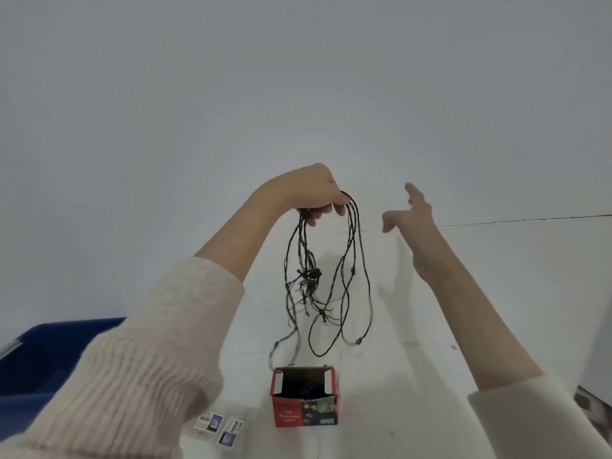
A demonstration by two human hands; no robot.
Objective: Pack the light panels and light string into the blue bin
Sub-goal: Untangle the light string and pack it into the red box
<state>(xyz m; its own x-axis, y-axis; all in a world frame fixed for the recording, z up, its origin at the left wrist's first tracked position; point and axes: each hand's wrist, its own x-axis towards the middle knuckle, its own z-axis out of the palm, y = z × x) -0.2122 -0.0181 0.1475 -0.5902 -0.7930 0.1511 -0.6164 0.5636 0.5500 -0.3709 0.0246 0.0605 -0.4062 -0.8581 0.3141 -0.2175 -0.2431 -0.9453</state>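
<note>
Above the open red cardboard box (pixel 304 395), the left hand (pixel 314 190) grips the tangled black light string (pixel 326 276) aloft, likely to gather its loops; right hand (pixel 410 210) hovers, fingers (pixel 414 190) released.

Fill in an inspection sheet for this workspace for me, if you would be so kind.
surface: white tabletop.
job's things: light string hangs in loops from the left hand, with a strand trailing down toward the red box; blue bin at the left edge, contents hidden; light panels not seen.
clutter: red box upright, top open; two small leaflets lying beside it.
grips: left hand holds the string's gathered loops; right hand raised, fingers spread, holding nothing.
cables: the light string; a thin dark line at right, wire or seam, cannot tell.
surroundings: plain pale wall.
</note>
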